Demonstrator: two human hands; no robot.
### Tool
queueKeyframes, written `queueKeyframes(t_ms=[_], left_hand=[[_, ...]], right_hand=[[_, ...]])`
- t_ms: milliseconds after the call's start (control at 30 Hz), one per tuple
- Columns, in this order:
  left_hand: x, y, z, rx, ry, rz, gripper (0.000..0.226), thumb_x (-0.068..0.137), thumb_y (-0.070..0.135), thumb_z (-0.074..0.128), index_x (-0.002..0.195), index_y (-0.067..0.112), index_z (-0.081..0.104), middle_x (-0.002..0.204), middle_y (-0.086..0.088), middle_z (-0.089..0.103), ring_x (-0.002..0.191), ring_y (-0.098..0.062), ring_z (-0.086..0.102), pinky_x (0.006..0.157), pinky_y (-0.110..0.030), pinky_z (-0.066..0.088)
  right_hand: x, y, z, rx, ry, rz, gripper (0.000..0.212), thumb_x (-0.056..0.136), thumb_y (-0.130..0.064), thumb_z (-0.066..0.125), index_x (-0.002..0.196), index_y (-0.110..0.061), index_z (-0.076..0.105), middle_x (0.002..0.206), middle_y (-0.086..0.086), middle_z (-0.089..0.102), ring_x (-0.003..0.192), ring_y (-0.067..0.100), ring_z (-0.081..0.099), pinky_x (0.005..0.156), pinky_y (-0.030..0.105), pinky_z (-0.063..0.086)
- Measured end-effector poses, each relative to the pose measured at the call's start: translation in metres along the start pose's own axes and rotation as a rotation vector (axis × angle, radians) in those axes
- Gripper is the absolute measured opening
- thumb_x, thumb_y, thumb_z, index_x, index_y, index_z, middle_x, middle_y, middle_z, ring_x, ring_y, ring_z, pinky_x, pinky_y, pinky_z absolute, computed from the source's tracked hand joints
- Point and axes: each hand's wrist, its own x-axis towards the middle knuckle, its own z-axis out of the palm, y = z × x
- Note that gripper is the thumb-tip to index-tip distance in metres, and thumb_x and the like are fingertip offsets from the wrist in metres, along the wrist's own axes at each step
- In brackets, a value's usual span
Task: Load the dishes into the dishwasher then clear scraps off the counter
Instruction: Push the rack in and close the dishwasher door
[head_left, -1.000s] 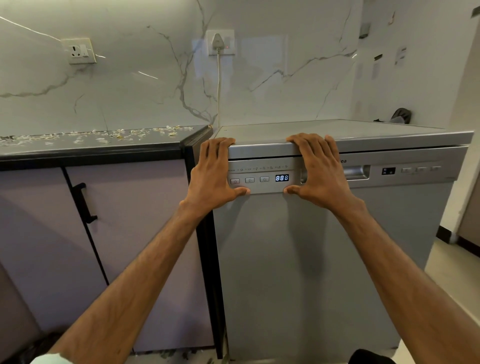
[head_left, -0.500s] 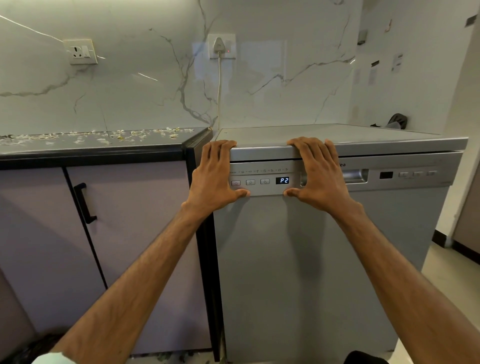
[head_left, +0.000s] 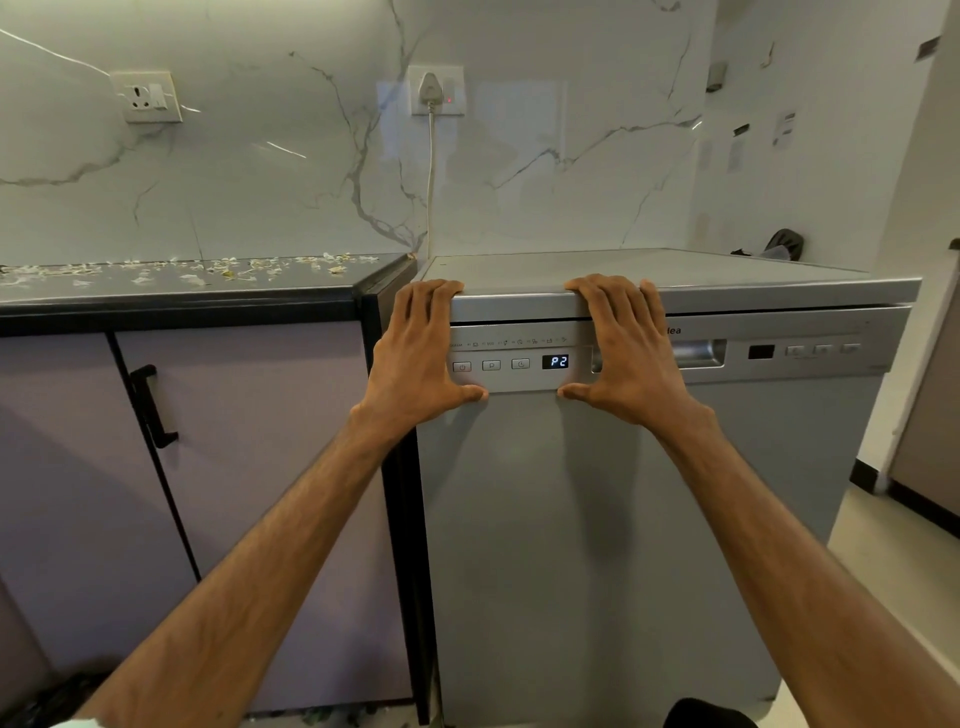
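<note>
While both hands lie flat against the front of the dishwasher (head_left: 597, 519), they stay apart from each other, with the lit display (head_left: 555, 361) showing between them. The left hand (head_left: 421, 353) covers the left end of the control panel: its fingers reach up over the front edge of the machine's top and its thumb points inward along the lower edge of the panel. The right hand (head_left: 623, 353) mirrors it just right of the display, fingers straight and spread over the top edge, thumb stretched toward the other thumb. Neither hand clasps anything; both press on the closed door.

The display reads P2, and three small buttons (head_left: 491, 365) sit in a row to its left. To the right of the right hand, the recessed door handle (head_left: 698, 353) shows partly.

The dishwasher stands against the end of a dark counter (head_left: 176, 299), whose top is strewn with pale scraps (head_left: 228, 270). Below the counter are lilac cabinet doors (head_left: 249, 467), one with a black handle (head_left: 150, 405).

Behind, on the marble wall (head_left: 545, 171), a white plug (head_left: 430, 85) sits in a socket and its cord (head_left: 430, 182) hangs down behind the machine. A second socket (head_left: 146, 97) is mounted above the counter.
</note>
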Motion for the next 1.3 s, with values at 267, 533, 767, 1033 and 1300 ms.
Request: queueKeyframes(t_ms=[267,533,767,1033,1300], left_hand=[[-0.001,-0.002,0.007,0.027,0.053,0.017,0.124,0.047,0.074,0.082,0.144,0.012,0.038,0.139,-0.007,0.039,0.128,-0.021,0.035,0.095,-0.038,0.049],[0.000,-0.004,0.011,0.025,0.073,0.024,0.122,0.048,0.078,0.079,0.144,0.013,0.039,0.140,-0.006,0.041,0.129,-0.022,0.035,0.099,-0.039,0.046],[0.000,0.000,0.011,0.033,0.074,-0.018,0.122,0.048,0.071,0.087,0.144,0.012,0.041,0.140,-0.007,0.041,0.130,-0.024,0.035,0.101,-0.036,0.046],[0.008,0.021,-0.008,-0.004,-0.066,-0.150,0.116,0.057,0.064,0.090,0.144,0.003,0.043,0.147,-0.015,0.041,0.139,-0.034,0.035,0.122,-0.034,0.026],[0.027,0.036,-0.042,-0.049,-0.339,-0.228,0.112,0.067,0.048,0.085,0.150,-0.005,0.033,0.157,-0.020,0.030,0.148,-0.040,0.023,0.122,-0.049,0.026]], right_hand=[[0.001,0.000,0.009,-0.008,0.043,0.001,0.126,0.051,-0.069,0.087,0.151,-0.018,0.030,0.149,0.007,0.035,0.143,0.030,0.029,0.126,0.051,0.005],[0.001,0.003,0.017,0.034,0.079,0.001,0.124,0.052,-0.068,0.087,0.151,-0.017,0.031,0.148,0.008,0.036,0.144,0.031,0.029,0.126,0.054,0.007],[0.001,0.008,0.021,0.069,0.075,0.014,0.123,0.053,-0.069,0.085,0.152,-0.018,0.033,0.150,0.008,0.037,0.146,0.030,0.029,0.126,0.052,0.007],[0.006,-0.003,-0.002,0.137,-0.054,0.139,0.115,0.057,-0.060,0.089,0.150,-0.016,0.040,0.154,0.009,0.038,0.150,0.031,0.027,0.125,0.055,0.008],[0.028,-0.024,-0.047,0.235,-0.252,0.269,0.094,0.071,-0.036,0.086,0.151,-0.013,0.042,0.159,0.008,0.035,0.152,0.030,0.026,0.123,0.057,0.016]])
